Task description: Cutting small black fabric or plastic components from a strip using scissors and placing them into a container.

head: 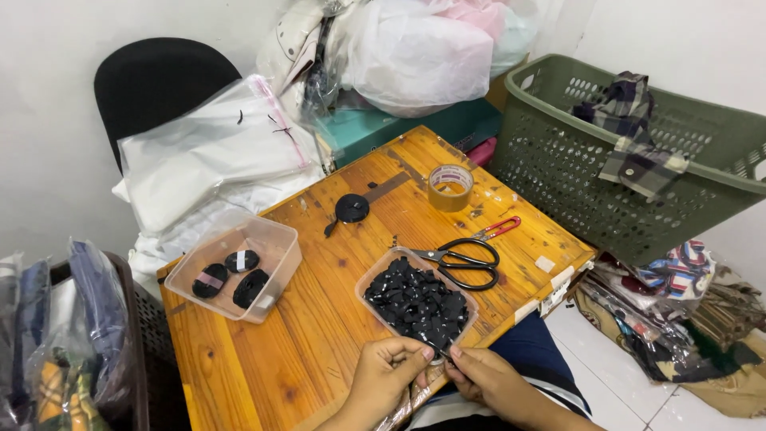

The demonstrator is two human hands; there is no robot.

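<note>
Black pieces (417, 303), orange-brown table (319, 335), green basket (574, 160), plaid cloth (634, 132), black-handled scissors (467, 259).

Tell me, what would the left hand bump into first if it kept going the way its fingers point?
Most likely the clear tray of small black pieces, since the left hand points right at its near edge, with the scissors farther on.

Item pinched between left hand (388, 369) & right hand (487, 379) fingertips — too small to ID.

light: bright, even, soft shadows | glare: sheen on wooden table (319, 319) beyond the hands | focus: sharp | edges: slightly bowed
</note>
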